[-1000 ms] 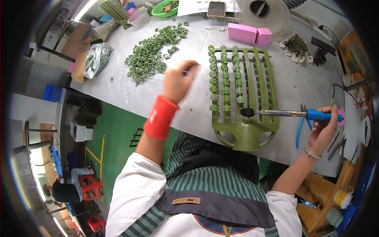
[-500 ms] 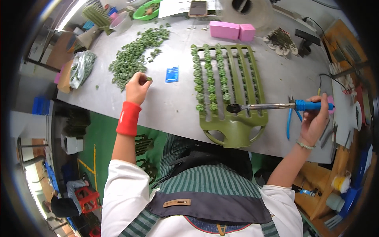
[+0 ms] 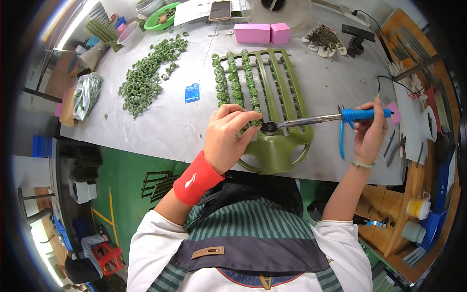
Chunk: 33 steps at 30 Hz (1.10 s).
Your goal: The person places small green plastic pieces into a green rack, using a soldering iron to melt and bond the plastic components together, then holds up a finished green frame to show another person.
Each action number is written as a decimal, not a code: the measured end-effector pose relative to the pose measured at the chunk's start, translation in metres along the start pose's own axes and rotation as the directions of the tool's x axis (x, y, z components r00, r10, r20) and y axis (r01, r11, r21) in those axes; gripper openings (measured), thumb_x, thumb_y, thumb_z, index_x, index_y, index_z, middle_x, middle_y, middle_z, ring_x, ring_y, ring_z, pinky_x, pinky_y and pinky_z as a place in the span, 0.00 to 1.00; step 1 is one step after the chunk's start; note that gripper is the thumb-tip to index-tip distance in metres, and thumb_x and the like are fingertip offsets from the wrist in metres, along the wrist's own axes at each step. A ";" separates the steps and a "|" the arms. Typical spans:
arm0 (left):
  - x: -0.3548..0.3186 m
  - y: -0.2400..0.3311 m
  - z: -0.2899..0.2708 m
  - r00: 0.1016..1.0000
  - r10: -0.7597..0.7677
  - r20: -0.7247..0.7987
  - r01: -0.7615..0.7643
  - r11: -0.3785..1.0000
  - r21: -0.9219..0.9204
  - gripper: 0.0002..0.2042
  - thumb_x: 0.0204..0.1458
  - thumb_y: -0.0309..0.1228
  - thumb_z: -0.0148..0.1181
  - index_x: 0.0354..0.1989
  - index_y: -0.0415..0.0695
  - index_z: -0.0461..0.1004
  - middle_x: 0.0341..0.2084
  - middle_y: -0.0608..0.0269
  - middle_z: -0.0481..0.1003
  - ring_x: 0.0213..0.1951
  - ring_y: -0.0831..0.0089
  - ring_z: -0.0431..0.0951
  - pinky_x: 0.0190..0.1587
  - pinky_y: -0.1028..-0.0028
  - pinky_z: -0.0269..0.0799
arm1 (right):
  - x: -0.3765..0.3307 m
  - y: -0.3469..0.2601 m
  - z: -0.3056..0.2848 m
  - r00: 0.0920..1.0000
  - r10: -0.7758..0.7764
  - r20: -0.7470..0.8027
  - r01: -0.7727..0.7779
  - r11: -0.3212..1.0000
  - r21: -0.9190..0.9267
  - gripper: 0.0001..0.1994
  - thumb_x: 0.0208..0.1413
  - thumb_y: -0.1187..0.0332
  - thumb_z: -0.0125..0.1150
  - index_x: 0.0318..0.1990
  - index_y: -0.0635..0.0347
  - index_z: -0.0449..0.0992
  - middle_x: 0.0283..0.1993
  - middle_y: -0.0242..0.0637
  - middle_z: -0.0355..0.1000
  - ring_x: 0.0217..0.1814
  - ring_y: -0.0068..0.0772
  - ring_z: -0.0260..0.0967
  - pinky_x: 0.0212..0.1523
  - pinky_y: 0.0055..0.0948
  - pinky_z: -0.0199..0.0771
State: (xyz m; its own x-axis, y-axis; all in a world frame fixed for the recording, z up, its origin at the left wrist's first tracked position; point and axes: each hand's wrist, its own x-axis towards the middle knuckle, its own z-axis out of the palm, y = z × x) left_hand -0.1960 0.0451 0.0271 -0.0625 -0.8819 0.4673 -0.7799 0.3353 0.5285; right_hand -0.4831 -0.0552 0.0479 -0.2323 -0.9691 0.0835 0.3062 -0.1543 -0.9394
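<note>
A small green plastic succulent piece is pinched between the thumb and fingers of my left hand, at the near end of the third row on an olive-green slatted plastic frame. Green rosettes fill the frame's three left slats; the right slats carry none on top. My right hand is closed round the blue handle of a soldering iron. Its dark, broad tip lies close beside the left fingertips, over the frame; whether it touches the piece I cannot tell.
A heap of loose green rosettes lies left of a blue packet. Behind the frame are pink blocks, a phone and a soiled glove. Blue-handled pliers rest beside the right hand. A bagged bundle sits far left.
My left hand has moved right from the rosette heap to the third row's near end, carrying a piece. The iron stays over the frame's near end, and the whole view has shifted slightly.
</note>
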 end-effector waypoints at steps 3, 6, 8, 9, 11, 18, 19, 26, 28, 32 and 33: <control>-0.001 -0.003 0.012 1.000 0.010 -0.011 -0.009 0.997 0.078 0.12 0.41 0.26 0.68 0.37 0.48 0.80 0.29 0.68 0.78 0.44 0.67 0.74 0.50 0.68 0.63 | -0.001 0.008 0.000 1.000 0.022 0.010 -0.023 0.999 0.039 0.16 0.57 0.57 0.61 0.26 0.61 0.75 0.23 0.38 0.74 0.14 0.21 0.66 0.14 0.19 0.63; 0.001 -0.003 0.019 0.999 0.049 -0.022 -0.046 0.990 0.133 0.10 0.41 0.27 0.68 0.34 0.50 0.80 0.28 0.70 0.78 0.43 0.69 0.74 0.51 0.67 0.60 | 0.000 0.016 0.001 0.999 0.051 0.006 -0.051 0.996 0.067 0.16 0.57 0.58 0.61 0.26 0.62 0.75 0.23 0.38 0.74 0.14 0.22 0.66 0.14 0.20 0.64; 0.002 -0.003 0.021 0.998 0.058 -0.027 -0.054 0.988 0.142 0.09 0.41 0.28 0.67 0.33 0.50 0.80 0.28 0.70 0.78 0.43 0.69 0.74 0.52 0.67 0.60 | -0.001 0.020 0.005 0.999 0.044 0.015 -0.045 0.996 0.073 0.16 0.57 0.58 0.62 0.26 0.62 0.75 0.22 0.38 0.73 0.14 0.23 0.66 0.13 0.21 0.64; 0.001 -0.004 0.021 0.998 0.057 -0.025 -0.052 0.985 0.162 0.09 0.41 0.28 0.67 0.33 0.50 0.80 0.28 0.70 0.78 0.43 0.70 0.74 0.52 0.67 0.60 | -0.001 0.021 0.007 0.999 0.040 0.031 -0.042 0.996 0.075 0.16 0.57 0.58 0.62 0.26 0.62 0.75 0.22 0.37 0.73 0.14 0.23 0.66 0.13 0.21 0.64; 0.000 -0.004 0.020 0.998 0.055 -0.009 -0.052 0.979 0.198 0.10 0.40 0.28 0.69 0.34 0.51 0.80 0.28 0.71 0.78 0.44 0.71 0.74 0.51 0.68 0.59 | -0.001 0.022 0.005 0.998 0.031 0.053 -0.036 0.996 0.081 0.16 0.57 0.58 0.61 0.26 0.62 0.75 0.22 0.37 0.72 0.13 0.23 0.66 0.13 0.21 0.63; 0.001 -0.004 0.021 0.997 0.073 -0.021 -0.067 0.979 0.194 0.11 0.40 0.28 0.69 0.35 0.51 0.80 0.29 0.71 0.77 0.44 0.70 0.73 0.52 0.67 0.59 | 0.005 -0.001 -0.014 1.000 -0.003 -0.009 0.003 1.000 0.017 0.16 0.58 0.58 0.60 0.25 0.62 0.74 0.22 0.38 0.73 0.14 0.22 0.65 0.14 0.20 0.63; 0.001 -0.003 0.020 0.998 0.066 -0.024 -0.060 0.977 0.204 0.11 0.40 0.28 0.69 0.35 0.51 0.79 0.28 0.71 0.77 0.44 0.70 0.73 0.52 0.67 0.59 | 0.006 -0.005 -0.016 1.000 -0.016 -0.009 0.017 1.000 0.010 0.16 0.58 0.58 0.60 0.25 0.62 0.74 0.22 0.38 0.73 0.14 0.22 0.65 0.14 0.20 0.63; -0.011 0.038 0.000 0.997 0.072 0.000 -0.070 0.977 0.203 0.16 0.42 0.33 0.69 0.40 0.46 0.77 0.35 0.60 0.71 0.40 0.60 0.70 0.45 0.63 0.64 | 0.017 -0.016 -0.042 0.987 -0.081 -0.140 0.081 0.997 -0.006 0.17 0.58 0.56 0.60 0.27 0.61 0.74 0.22 0.37 0.73 0.14 0.21 0.66 0.15 0.19 0.64; -0.023 0.047 -0.001 0.980 0.121 0.159 -0.115 0.992 -0.044 0.18 0.40 0.34 0.70 0.41 0.44 0.76 0.32 0.59 0.69 0.34 0.61 0.70 0.37 0.65 0.69 | 0.019 -0.020 -0.045 0.982 -0.036 -0.186 0.044 0.998 0.037 0.16 0.58 0.56 0.60 0.27 0.61 0.73 0.22 0.36 0.73 0.15 0.21 0.67 0.16 0.18 0.66; -0.040 0.052 0.012 0.942 0.166 0.292 -0.171 0.985 -0.007 0.21 0.38 0.28 0.67 0.45 0.43 0.74 0.27 0.59 0.66 0.29 0.63 0.70 0.29 0.68 0.69 | 0.025 -0.021 -0.055 0.969 -0.051 -0.241 0.074 0.993 0.089 0.15 0.57 0.58 0.60 0.29 0.63 0.73 0.25 0.36 0.73 0.21 0.21 0.70 0.21 0.17 0.71; -0.042 0.050 0.013 0.946 0.164 0.280 -0.180 0.983 0.029 0.21 0.36 0.25 0.64 0.45 0.43 0.75 0.26 0.60 0.65 0.28 0.63 0.70 0.28 0.68 0.69 | 0.027 -0.020 -0.055 0.968 -0.064 -0.242 0.088 0.992 0.089 0.15 0.57 0.58 0.60 0.29 0.63 0.73 0.25 0.36 0.73 0.21 0.21 0.70 0.21 0.17 0.71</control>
State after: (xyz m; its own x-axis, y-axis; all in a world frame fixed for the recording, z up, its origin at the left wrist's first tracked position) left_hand -0.2406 0.0946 0.0245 -0.3617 -0.8718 0.3303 -0.7739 0.4783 0.4150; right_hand -0.5463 -0.0672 0.0510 -0.4678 -0.8818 0.0606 0.3658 -0.2555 -0.8949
